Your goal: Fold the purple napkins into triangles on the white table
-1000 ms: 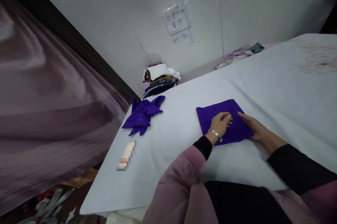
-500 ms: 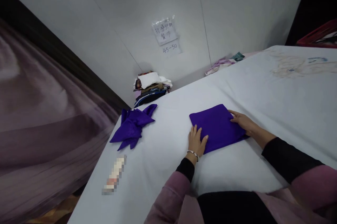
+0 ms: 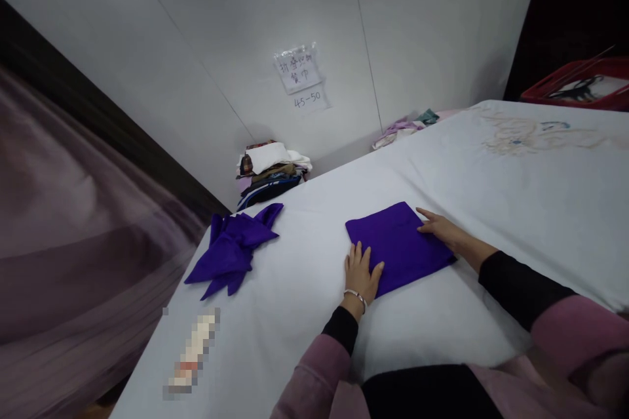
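Two bare hands frame a folded purple cloth [image 3: 400,252] lying flat on a white-covered surface [image 3: 304,294], in front of the person and slightly to the right of the view's centre. The relation to note is lateral: the cloth lies between the hands, to the right of the left hand [image 3: 360,275] and to the left of the right hand [image 3: 443,234], so neither is clearly nearer. The cloth is roughly square, with no marked long axis; its near edge slants upward from the left hand toward the right forearm. The left hand rests palm down over the left edge near the closest corner, fingers spread and pointing away from the person, the thumb lying on the fabric. The right hand reaches in at the right edge, its thumb on the cloth and its index finger extended just past the edge. In both, the grip stands apart: fingers and thumb are separated, touching the cloth without visibly clamping it, though the undersides of the hands are hidden. To the left, well apart from both hands, a second purple cloth [image 3: 230,248] lies in pointed folds near the surface's far left edge.
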A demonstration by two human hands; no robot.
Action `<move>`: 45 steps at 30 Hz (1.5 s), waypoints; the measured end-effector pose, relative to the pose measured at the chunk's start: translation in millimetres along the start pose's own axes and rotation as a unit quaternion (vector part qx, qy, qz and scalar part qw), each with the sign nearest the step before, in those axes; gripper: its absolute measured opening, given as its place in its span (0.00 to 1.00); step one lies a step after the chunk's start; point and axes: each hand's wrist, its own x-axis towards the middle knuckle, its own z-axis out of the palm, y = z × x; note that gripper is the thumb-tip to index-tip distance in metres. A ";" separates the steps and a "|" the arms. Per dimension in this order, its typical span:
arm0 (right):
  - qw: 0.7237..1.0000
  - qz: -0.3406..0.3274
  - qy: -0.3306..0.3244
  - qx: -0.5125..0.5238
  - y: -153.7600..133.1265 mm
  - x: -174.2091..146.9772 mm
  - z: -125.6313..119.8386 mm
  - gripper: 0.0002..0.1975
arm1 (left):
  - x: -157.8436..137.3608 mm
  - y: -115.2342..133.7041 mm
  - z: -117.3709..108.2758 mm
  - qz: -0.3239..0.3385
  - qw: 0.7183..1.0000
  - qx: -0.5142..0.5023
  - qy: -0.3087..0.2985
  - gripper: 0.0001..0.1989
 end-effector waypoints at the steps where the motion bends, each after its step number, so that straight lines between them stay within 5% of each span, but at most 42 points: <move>1: 1.000 -0.017 0.005 0.001 -0.3 0.9 -0.1 0.46 | -0.1 0.5 -0.5 -0.001 1.000 0.001 0.000 0.29; 22: 0.988 -0.035 0.104 -0.112 4.0 -4.8 -7.4 0.40 | 3.4 4.6 -4.2 -0.006 0.999 0.037 -0.039 0.31; 25: 0.943 -0.092 0.133 -0.290 2.7 -8.0 -13.6 0.35 | 7.0 1.1 -8.3 -0.010 0.999 0.032 -0.026 0.30; 29: 0.805 -0.238 0.153 -0.521 5.3 -18.3 -10.6 0.27 | 25.2 -7.2 -17.3 -0.018 0.998 0.058 -0.017 0.29; 31: 0.762 -0.295 0.130 -0.562 10.1 -25.7 0.6 0.25 | 38.7 -10.5 -20.8 -0.011 0.996 0.081 -0.021 0.28; 39: 0.679 -0.355 -0.057 -0.640 34.2 -49.9 63.8 0.30 | 78.1 -15.4 -12.7 0.032 0.989 0.133 -0.056 0.30; 45: 0.701 -0.319 -0.077 -0.633 28.5 -47.6 106.7 0.38 | 82.3 -21.0 -8.6 0.026 0.984 0.151 -0.090 0.30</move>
